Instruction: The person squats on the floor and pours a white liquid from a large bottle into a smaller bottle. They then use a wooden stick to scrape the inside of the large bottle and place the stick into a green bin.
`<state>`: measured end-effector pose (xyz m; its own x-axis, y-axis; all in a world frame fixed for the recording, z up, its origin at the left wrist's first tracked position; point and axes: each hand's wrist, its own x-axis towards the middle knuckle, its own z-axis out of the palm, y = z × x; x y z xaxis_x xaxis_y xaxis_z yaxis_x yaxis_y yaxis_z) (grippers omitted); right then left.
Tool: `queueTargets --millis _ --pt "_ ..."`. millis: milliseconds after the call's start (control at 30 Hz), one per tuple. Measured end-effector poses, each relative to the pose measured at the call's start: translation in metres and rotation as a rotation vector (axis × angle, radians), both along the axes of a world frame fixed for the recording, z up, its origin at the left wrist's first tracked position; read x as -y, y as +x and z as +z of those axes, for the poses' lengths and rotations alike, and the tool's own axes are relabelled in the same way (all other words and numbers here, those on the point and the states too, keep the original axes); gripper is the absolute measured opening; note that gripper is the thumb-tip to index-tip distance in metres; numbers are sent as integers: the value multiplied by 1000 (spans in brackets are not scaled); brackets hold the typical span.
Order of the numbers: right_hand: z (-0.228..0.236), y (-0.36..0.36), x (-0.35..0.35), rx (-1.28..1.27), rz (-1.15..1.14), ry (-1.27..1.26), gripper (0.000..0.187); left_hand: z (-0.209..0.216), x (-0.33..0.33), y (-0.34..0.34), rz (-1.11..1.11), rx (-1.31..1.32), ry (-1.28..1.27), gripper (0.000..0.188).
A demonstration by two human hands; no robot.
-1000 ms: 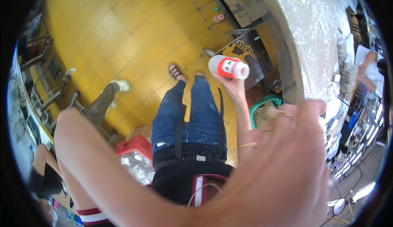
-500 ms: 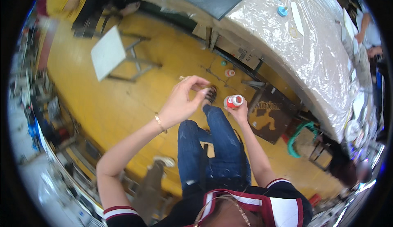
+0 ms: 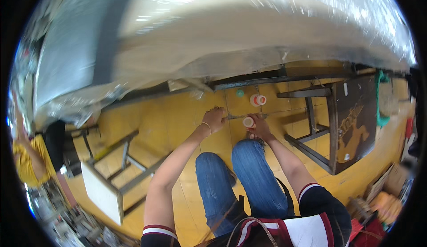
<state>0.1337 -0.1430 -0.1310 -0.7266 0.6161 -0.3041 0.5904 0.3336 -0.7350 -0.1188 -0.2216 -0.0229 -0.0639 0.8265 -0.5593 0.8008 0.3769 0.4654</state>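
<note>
My right hand [image 3: 261, 127] is wrapped round a small white bottle with a red label [image 3: 249, 122], held low over the yellow floor beyond my knees. To the left of it is my left hand [image 3: 215, 119], its back toward me and its fingers curled in. Whatever those fingers may hold is hidden. A second white and red bottle [image 3: 258, 100] rests on the floor just past my right hand. Close by it lies a small green round thing [image 3: 240, 93].
A table under clear plastic [image 3: 187, 55] spans the far side, blurred. On the right lies a tipped stool with a dark seat [image 3: 353, 122]; on the left, one with a white seat [image 3: 102, 193]. A person in yellow [image 3: 33, 160] is at the far left.
My view has swung round and I am lower, nearer the table and floor. Both hands have gone down toward the floor bottle, the right still holding its bottle. My left fingers have curled in.
</note>
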Motion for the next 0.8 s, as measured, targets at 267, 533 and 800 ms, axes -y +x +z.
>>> queueTargets --millis 267,533,800 --pt "-115 -24 3 -30 -87 71 68 -161 -90 18 -203 -134 104 60" --pt "-132 -11 8 89 -177 42 78 -230 -116 31 -229 -169 163 52" --pt "-133 27 -17 -79 -675 272 102 -254 -99 19 -360 -323 293 31"
